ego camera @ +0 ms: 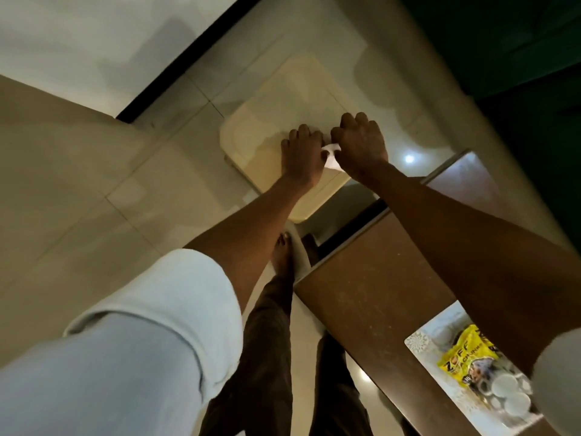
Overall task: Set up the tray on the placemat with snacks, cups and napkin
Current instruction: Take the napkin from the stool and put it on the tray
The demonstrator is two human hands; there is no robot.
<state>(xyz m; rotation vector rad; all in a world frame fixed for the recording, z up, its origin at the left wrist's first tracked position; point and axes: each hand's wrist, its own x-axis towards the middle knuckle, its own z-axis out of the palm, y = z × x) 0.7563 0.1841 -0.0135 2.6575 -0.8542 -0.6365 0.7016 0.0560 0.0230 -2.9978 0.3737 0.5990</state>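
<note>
Both my arms reach forward over the floor. My left hand (301,152) and my right hand (361,143) are close together, fingers curled, and pinch a small white napkin (331,155) between them. At the lower right, on the brown table (377,278), lies a pale patterned placemat (416,341) with a clear tray on it; the tray's edges are hard to make out. On it lie a yellow snack packet (462,354) and two white cups (506,385). My right forearm and sleeve hide part of this set.
A cream plastic stool or chair seat (267,121) stands on the tiled floor right under my hands, beside the table's far end. My bare feet (283,256) and dark trousers show below. A dark green surface fills the upper right.
</note>
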